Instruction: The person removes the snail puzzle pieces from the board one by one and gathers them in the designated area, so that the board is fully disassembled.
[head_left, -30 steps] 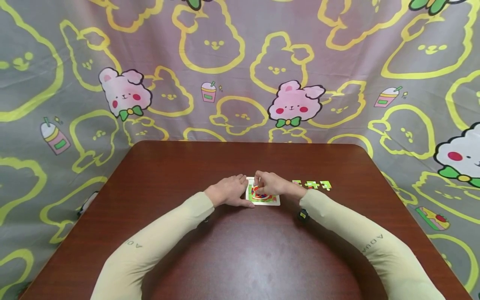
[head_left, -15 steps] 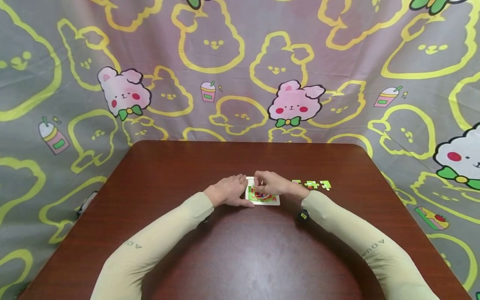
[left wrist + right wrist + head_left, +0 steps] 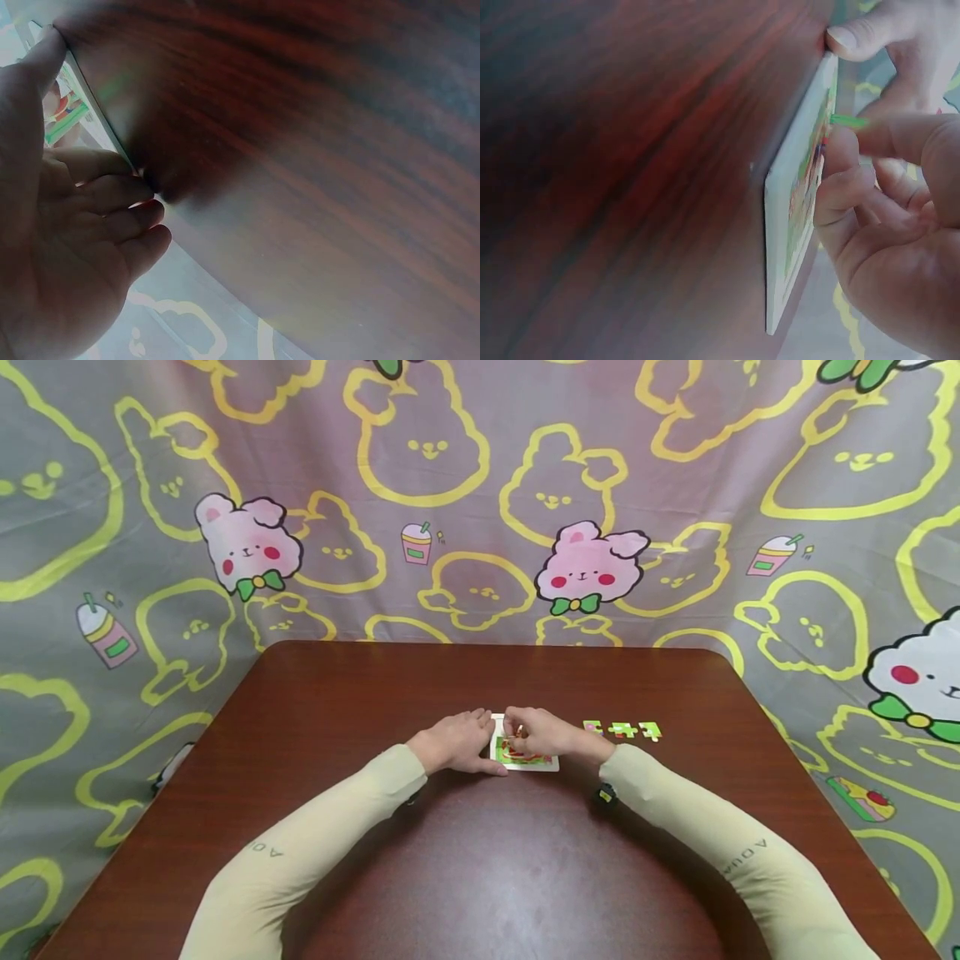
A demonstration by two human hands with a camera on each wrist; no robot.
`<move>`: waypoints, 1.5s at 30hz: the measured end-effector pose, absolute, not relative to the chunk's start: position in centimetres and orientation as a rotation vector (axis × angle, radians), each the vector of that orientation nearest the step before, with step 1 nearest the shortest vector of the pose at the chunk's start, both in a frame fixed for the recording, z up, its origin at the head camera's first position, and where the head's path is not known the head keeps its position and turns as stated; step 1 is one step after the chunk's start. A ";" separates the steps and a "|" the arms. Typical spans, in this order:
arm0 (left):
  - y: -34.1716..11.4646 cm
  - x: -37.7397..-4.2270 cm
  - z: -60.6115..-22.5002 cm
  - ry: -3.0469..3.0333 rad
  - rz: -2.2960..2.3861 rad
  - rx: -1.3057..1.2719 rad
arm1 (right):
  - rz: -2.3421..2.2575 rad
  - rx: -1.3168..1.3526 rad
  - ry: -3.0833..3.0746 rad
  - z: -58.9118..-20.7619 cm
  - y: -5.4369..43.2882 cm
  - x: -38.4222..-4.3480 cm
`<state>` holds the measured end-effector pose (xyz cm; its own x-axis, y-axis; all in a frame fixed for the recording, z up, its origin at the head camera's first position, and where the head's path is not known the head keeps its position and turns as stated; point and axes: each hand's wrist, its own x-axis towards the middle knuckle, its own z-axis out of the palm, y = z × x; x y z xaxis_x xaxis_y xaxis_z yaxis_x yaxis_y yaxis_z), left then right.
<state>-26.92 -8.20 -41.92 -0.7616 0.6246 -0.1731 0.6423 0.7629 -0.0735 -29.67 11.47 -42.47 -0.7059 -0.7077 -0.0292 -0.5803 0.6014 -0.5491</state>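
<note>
Since half a second ago, right hand (image 3: 543, 732) has shifted slightly left and nearer the wearer over the puzzle board (image 3: 774, 247); left hand (image 3: 461, 743) stays put. Right thumb and forefinger pinch a thin green piece (image 3: 847, 120) just above the board, seen about edge-on; can't tell if it touches, fingers block the view. Left hand is relaxed, fingers extended against the board's left side, thumb at the near corner. Board: flat, rectangular, smooth white raised rim, glossy printed green-and-red picture inside, partly covered by the right hand. Three interlocking-shape loose pieces (image 3: 622, 730), mostly green, lie in a row right of the board on the table (image 3: 495, 860), reddish-brown, wood-grained, shiny. Sleeves (image 3: 322, 843) cream cloth; backdrop (image 3: 450, 468) creased printed fabric.
</note>
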 end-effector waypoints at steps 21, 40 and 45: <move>-8.3 -27.0 -42.0 2.836 -0.230 1.100 | -0.543 -1.168 2.564 -41.4 10.6 -30.0; -8.2 -26.9 -41.8 2.800 -0.197 1.021 | -0.968 -0.864 2.371 -39.9 15.8 -29.6; -8.1 -26.8 -41.7 2.793 -0.211 0.997 | -1.003 -0.800 2.386 -39.8 17.3 -29.5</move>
<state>-26.82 -8.14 -41.72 -0.7625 0.6139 -0.2045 0.6376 0.7666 -0.0762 -29.54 17.34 -39.82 -0.7417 -0.6512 -0.1608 -0.3409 0.5724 -0.7457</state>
